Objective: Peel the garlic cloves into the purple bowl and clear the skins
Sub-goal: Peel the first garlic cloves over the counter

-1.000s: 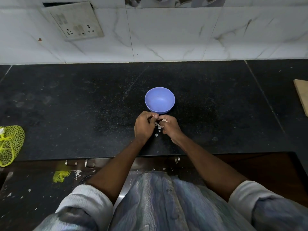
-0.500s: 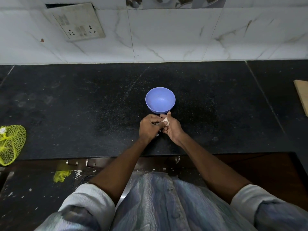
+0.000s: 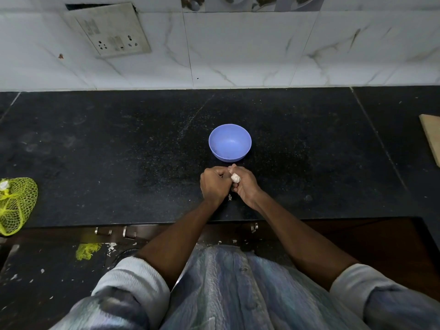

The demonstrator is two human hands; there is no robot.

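Head view: a black speckled stone counter (image 3: 119, 151) is seen from above, with a white marble-look tiled wall (image 3: 238, 48) behind its back edge. A small round purple plastic bowl (image 3: 230, 142) is set near the middle of the counter. Nothing can be made out inside the bowl.

Just in front of the bowl, toward the front edge of the counter, the two hands are held close together. A small pale garlic clove (image 3: 235, 178) is pinched in the right hand (image 3: 245, 184), between the thumb and the curled fingers. The left hand (image 3: 214, 185) is curled too, and its fingertips are pressed up against the clove. Whether the left hand has a grip on the clove or only touches it cannot be told. The clove is not in the bowl; it is held a little way off from the bowl's near rim.

A tiny white scrap of garlic skin (image 3: 229, 197) is seen on the counter below the hands.

A yellow net bag (image 3: 16, 206) lies at the left edge of the counter. The corner of a pale wooden board (image 3: 432, 136) is seen at the right edge. A grey switch and socket plate (image 3: 112, 32) is fixed on the wall, up and to the left.
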